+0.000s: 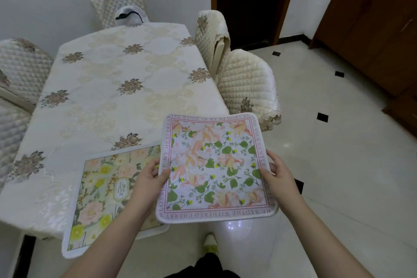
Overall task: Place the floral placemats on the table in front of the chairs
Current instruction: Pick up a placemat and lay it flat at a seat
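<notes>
I hold a white placemat with pink flowers, green leaves and a lettered border (214,165) flat in the air, off the table's near right corner. My left hand (150,176) grips its left edge and my right hand (276,172) grips its right edge. A second placemat with yellow and pink flowers (101,192) lies on the table's near edge and hangs partly over it; my left arm covers part of it. The table (101,88) wears a cream embroidered cloth.
Quilted cream chairs stand around the table: two on the right (248,81), (209,31), one at the far end (117,4), two on the left (20,67). A white bag with a black cord (129,14) sits at the far end. Tiled floor lies to the right.
</notes>
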Available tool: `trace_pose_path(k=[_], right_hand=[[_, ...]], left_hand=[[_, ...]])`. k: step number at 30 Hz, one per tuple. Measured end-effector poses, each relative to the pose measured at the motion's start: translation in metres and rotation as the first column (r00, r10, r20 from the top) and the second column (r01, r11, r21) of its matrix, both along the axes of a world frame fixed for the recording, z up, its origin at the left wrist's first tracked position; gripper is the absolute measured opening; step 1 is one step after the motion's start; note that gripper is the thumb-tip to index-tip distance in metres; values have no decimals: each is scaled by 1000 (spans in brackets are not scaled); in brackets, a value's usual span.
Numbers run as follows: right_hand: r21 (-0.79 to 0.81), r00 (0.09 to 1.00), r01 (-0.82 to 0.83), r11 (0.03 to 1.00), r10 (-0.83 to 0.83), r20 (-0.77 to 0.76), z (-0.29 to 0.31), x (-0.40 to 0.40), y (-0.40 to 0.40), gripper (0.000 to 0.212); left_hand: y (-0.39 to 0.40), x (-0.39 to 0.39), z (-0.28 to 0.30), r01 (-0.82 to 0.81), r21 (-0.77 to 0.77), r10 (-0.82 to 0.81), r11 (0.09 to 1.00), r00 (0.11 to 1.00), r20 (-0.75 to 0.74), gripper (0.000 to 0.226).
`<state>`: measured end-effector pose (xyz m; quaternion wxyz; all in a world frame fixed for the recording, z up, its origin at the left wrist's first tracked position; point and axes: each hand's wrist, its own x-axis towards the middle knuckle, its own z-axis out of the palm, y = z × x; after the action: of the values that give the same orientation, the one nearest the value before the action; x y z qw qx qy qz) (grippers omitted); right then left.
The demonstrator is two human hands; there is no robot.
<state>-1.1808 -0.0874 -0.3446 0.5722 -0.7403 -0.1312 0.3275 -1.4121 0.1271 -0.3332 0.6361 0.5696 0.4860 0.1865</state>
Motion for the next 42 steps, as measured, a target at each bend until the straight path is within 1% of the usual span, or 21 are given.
trace_pose_path(k=[3,10,16,20,26,29,34,42], right_hand=[[0,1000,10,1000,-10,-8,1,20,11,45],[-3,1000,29,1000,-29,7,1,63,45,49],[21,999,43,999,-44,30,7,102,53,44],[57,999,47,997,-48,24,10,141,55,47],[102,1000,5,995,-6,11,9,222,54,49],[108,1000,-27,994,25,12,10,263,49,48],[121,995,-91,988,94,-18,23,334,40,47],[148,983,-136,980,152,-107,25,412,54,50]], left_hand=[[16,22,0,28,-9,-28,1000,1000,7,27],[56,67,-4,35,21,-35,999,999,-7,27],[70,111,0,40,27,-40,999,999,24,28],[71,146,5,30,27,-31,999,999,31,27],[57,216,19,-23,24,22,999,998,54,24],[44,254,26,-72,-18,73,997,995,65,20],[19,319,36,-148,-24,149,989,987,56,20],[11,373,43,-239,-68,247,969,958,147,21]])
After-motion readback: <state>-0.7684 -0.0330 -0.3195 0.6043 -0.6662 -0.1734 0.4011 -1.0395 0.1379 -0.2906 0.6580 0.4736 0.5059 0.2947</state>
